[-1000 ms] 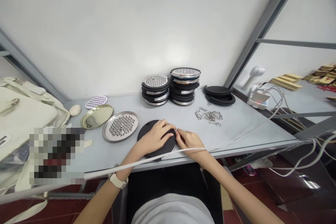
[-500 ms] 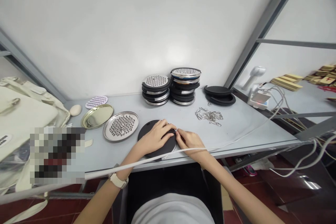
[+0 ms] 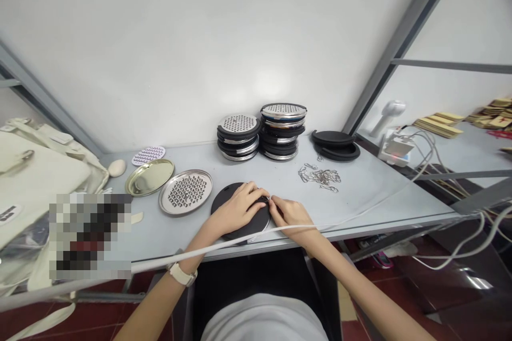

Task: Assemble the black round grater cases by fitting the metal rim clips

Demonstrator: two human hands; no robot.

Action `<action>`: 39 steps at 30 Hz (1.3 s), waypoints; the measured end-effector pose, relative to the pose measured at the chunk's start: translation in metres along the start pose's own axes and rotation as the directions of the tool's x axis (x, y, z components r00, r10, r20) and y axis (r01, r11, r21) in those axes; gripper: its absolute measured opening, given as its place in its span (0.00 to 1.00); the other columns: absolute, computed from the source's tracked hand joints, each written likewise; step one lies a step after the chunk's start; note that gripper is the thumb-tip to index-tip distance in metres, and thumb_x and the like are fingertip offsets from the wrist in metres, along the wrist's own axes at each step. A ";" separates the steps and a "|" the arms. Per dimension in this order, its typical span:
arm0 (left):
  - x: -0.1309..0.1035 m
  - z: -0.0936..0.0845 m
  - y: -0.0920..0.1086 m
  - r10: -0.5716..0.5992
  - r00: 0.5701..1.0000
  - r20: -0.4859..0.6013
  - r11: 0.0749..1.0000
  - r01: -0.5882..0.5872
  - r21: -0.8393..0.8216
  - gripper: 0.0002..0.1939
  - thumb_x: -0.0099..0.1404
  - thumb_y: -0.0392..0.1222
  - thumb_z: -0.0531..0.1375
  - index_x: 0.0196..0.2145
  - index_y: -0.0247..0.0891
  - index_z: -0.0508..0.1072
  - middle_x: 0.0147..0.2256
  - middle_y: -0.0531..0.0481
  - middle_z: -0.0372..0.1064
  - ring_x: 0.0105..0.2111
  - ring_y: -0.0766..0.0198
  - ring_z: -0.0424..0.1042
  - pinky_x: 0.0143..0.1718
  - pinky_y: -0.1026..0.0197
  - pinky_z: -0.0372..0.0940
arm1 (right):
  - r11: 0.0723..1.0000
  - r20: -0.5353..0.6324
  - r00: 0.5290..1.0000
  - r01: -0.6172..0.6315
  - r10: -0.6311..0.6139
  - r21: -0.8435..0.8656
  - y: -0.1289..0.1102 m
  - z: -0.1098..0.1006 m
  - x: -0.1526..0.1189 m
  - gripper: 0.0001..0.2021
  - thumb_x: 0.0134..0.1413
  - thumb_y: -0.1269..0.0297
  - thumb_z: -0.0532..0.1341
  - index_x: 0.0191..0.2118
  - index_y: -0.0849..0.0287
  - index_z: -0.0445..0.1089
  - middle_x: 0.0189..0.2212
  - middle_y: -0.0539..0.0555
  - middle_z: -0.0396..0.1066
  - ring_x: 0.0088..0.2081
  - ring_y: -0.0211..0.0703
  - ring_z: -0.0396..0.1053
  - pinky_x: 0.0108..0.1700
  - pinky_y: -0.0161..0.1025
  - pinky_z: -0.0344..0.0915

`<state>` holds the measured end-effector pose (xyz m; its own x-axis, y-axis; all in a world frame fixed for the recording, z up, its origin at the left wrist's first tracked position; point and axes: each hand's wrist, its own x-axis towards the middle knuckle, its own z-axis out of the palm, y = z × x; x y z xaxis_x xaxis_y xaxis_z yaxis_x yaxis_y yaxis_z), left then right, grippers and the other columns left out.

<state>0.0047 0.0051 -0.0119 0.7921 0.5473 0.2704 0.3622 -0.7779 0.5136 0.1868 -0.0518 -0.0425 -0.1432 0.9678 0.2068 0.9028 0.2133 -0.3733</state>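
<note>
A round black disc [image 3: 247,225] lies near the table's front edge. My left hand [image 3: 239,208] rests on top of it, thumb and forefinger closed at its right rim around a small metal piece. The fingertips of my right hand [image 3: 288,214] pinch at the same spot, and what they hold is too small to make out. To the left lie a round metal grater [image 3: 186,192], a gold-coloured round plate [image 3: 150,177] and a white disc with purple marks [image 3: 148,155]. A heap of metal clips [image 3: 322,176] lies to the right.
Two stacks of graters, the left stack [image 3: 238,138] and the right stack [image 3: 282,132], stand by the wall. Black round holders [image 3: 335,146] lie at the back right. A white cable [image 3: 336,222] crosses before my hands. Cream bags [image 3: 52,165] sit at the left.
The whole view has shifted very slightly to the right. Both hands stay at the rim of the black disc, with almost no movement of the fingers.
</note>
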 end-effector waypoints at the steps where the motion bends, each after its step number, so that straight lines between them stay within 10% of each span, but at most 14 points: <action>1: 0.000 0.000 0.000 0.000 1.000 0.000 1.000 0.000 0.001 0.11 0.71 0.40 0.50 0.49 0.42 0.66 0.43 0.47 0.62 0.46 0.58 0.63 0.52 0.54 0.59 | 1.000 -0.002 1.000 0.002 -0.002 0.000 0.000 0.000 0.000 0.15 0.66 0.63 0.46 0.37 0.60 0.68 0.27 0.54 0.74 0.26 0.39 0.70 0.30 0.34 0.53; 39: 0.001 0.000 0.001 -0.004 1.000 0.014 1.000 0.004 0.009 0.11 0.72 0.39 0.50 0.49 0.42 0.66 0.43 0.47 0.62 0.46 0.59 0.63 0.52 0.55 0.59 | 1.000 -0.013 1.000 0.013 -0.013 0.020 0.000 0.001 -0.001 0.15 0.65 0.64 0.47 0.37 0.60 0.68 0.27 0.54 0.74 0.26 0.40 0.70 0.30 0.34 0.54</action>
<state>0.0052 0.0049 -0.0109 0.7973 0.5461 0.2570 0.3698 -0.7786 0.5070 0.1870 -0.0524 -0.0435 -0.1496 0.9632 0.2231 0.8924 0.2287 -0.3889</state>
